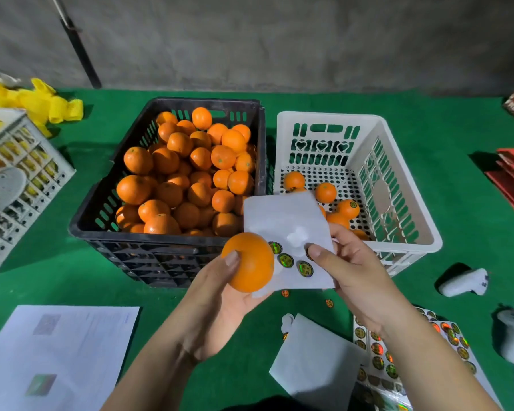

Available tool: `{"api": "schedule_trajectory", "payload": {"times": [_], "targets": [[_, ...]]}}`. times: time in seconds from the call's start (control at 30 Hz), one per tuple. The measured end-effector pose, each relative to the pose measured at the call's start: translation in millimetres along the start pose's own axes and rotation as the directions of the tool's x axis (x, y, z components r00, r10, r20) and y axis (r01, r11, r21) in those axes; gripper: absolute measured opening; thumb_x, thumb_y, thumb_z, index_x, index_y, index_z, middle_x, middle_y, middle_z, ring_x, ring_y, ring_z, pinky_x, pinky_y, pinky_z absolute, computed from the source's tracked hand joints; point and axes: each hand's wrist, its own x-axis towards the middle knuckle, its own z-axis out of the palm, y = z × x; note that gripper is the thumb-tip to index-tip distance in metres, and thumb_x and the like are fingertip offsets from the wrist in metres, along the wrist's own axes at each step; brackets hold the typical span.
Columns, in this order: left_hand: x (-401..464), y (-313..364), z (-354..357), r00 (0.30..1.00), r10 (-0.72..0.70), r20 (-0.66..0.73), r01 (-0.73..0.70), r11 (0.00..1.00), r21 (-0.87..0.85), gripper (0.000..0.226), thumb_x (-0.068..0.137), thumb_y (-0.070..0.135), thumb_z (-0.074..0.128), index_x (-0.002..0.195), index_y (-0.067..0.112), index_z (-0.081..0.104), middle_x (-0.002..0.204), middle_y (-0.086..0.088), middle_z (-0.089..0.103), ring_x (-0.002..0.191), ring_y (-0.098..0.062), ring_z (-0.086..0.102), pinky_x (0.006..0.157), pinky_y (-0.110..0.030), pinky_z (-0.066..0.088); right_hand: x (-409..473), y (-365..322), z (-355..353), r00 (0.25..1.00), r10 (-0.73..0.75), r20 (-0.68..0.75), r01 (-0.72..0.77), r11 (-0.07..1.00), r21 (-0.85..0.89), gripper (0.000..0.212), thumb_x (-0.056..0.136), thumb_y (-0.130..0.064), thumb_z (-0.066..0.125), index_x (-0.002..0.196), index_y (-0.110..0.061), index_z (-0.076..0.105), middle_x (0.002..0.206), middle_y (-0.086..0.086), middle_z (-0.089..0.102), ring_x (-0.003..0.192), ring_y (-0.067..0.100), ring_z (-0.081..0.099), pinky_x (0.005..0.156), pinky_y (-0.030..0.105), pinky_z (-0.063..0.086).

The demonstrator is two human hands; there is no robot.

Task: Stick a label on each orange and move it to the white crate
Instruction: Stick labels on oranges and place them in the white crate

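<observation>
Glossy sticker sheets (377, 355) at near right are partly hidden under the right forearm. Left hand (217, 295) cups a smooth round orange (250, 262); right hand (347, 262) pinches a white backing sheet (282, 221) with its thumb over one round foil label (305, 269). That sheet hides part of the perforated white crate (398, 173), which holds several oranges. Black crate (172, 250) at left is heaped full.

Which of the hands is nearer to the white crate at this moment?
Right. The right hand pinches the label sheet just in front of the white crate's near rim. The left hand holds an orange farther left, before the black crate.
</observation>
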Motion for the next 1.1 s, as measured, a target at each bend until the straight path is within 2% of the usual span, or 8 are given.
{"api": "schedule_trajectory", "payload": {"times": [0.17, 0.27, 0.37, 0.6, 0.73, 0.9, 1.03, 1.1], "targets": [[9, -4, 13, 0.999, 0.006, -0.048, -0.005, 1.000, 0.006, 0.091, 0.075, 0.049, 0.092, 0.152, 0.016, 0.054, 0.156, -0.014, 0.055, 0.144, -0.036, 0.052, 0.117, -0.053, 0.044, -6, 2, 5, 0.945, -0.287, -0.157, 0.204, 0.893, -0.401, 0.035, 0.097, -0.021, 0.073, 0.126, -0.030, 0.056, 0.107, 0.000, 0.065, 0.090, 0.009, 0.068, 0.071, 0.019, 0.051], [9, -11, 16, 0.994, 0.028, -0.108, -0.024, 0.999, 0.041, 0.106, 0.068, 0.046, 0.098, 0.155, 0.015, 0.046, 0.153, -0.013, 0.058, 0.141, -0.035, 0.056, 0.120, -0.060, 0.039, -13, 6, 6, 0.845, -0.530, -0.074, 0.281, 0.557, -0.781, 0.021, 0.095, -0.038, 0.074, 0.115, -0.032, 0.071, 0.127, -0.001, 0.048, 0.125, 0.014, 0.049, 0.102, 0.022, 0.038], [9, -15, 15, 0.993, 0.044, -0.111, -0.036, 0.997, 0.072, 0.101, 0.063, 0.044, 0.101, 0.147, 0.017, 0.053, 0.148, -0.014, 0.061, 0.137, -0.035, 0.060, 0.110, -0.047, 0.053, -20, 6, 9, 0.797, -0.597, 0.089, 0.279, 0.234, -0.931, 0.020, 0.088, -0.028, 0.082, 0.108, -0.032, 0.080, 0.128, 0.005, 0.053, 0.117, 0.028, 0.042, 0.097, 0.038, 0.033], [8, -12, 20, 0.991, 0.114, -0.066, -0.106, 0.988, 0.114, 0.085, 0.056, 0.046, 0.104, 0.130, 0.027, 0.066, 0.135, -0.008, 0.066, 0.126, -0.029, 0.065, 0.101, -0.038, 0.056, -31, -9, 18, 0.873, -0.487, -0.021, 0.250, 0.484, -0.839, 0.035, 0.082, -0.066, 0.069, 0.106, -0.044, 0.079, 0.143, -0.012, 0.051, 0.128, 0.014, 0.031, 0.109, 0.011, 0.015], [4, -9, 23, 0.985, 0.158, -0.063, -0.141, 0.966, 0.216, 0.080, 0.055, 0.051, 0.103, 0.124, 0.032, 0.067, 0.121, 0.004, 0.071, 0.110, -0.020, 0.070, 0.094, -0.034, 0.058, -30, -19, 17, 0.867, -0.496, 0.055, 0.290, 0.410, -0.865, 0.034, 0.080, -0.061, 0.074, 0.104, -0.038, 0.081, 0.145, -0.011, 0.052, 0.130, 0.019, 0.033, 0.110, 0.030, 0.023], [4, -13, 25, 0.982, 0.171, -0.085, -0.151, 0.967, 0.208, 0.077, 0.062, 0.037, 0.100, 0.129, 0.029, 0.063, 0.122, 0.000, 0.071, 0.112, -0.022, 0.069, 0.100, -0.038, 0.057, -30, -23, 10, 0.747, -0.627, 0.222, 0.383, 0.133, -0.914, 0.026, 0.096, -0.043, 0.064, 0.104, -0.027, 0.083, 0.140, 0.000, 0.060, 0.125, 0.031, 0.043, 0.103, 0.045, 0.034], [4, -16, 21, 0.978, 0.184, -0.098, -0.151, 0.949, 0.277, 0.058, 0.068, 0.024, 0.083, 0.121, 0.039, 0.067, 0.119, 0.007, 0.072, 0.106, -0.017, 0.071, 0.091, -0.032, 0.058, -29, -27, 16, 0.804, -0.592, 0.044, 0.320, 0.371, -0.872, 0.005, 0.089, -0.035, 0.080, 0.090, -0.037, 0.075, 0.138, -0.002, 0.053, 0.128, 0.024, 0.034, 0.108, 0.014, 0.016], [4, -16, 21, 0.973, 0.198, -0.120, -0.150, 0.935, 0.322, 0.062, 0.067, 0.026, 0.085, 0.124, 0.040, 0.065, 0.119, 0.006, 0.071, 0.104, -0.017, 0.071, 0.088, -0.031, 0.058, -32, -30, 19, 0.848, -0.528, -0.046, 0.273, 0.509, -0.817, 0.025, 0.082, -0.027, 0.084, 0.086, -0.044, 0.067, 0.133, -0.006, 0.049, 0.126, 0.017, 0.033, 0.103, 0.005, 0.016]]}}
